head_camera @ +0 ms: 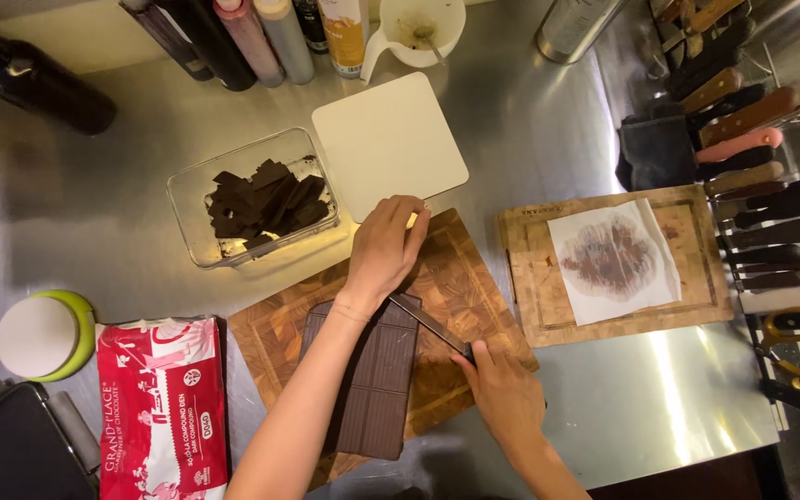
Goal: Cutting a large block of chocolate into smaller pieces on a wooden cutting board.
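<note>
- The right hand (504, 389) closes around the handle of a long steel knife (428, 324); the blade lies across the top end of the big dark chocolate slab (372, 380) on the brown wooden cutting board (460, 287).
- The left hand (386, 245) presses flat, fingers stretched, on the blade's far end, gripping nothing.
- I think the hard slab may slip or crack suddenly, so the blade could jump toward the fingers.
- The clear rectangular plastic container (187, 199) holds dark chocolate pieces; its white square lid (386, 143) lies beside it on the steel table (94, 204).
- The white jug (418, 28) holds a utensil.
</note>
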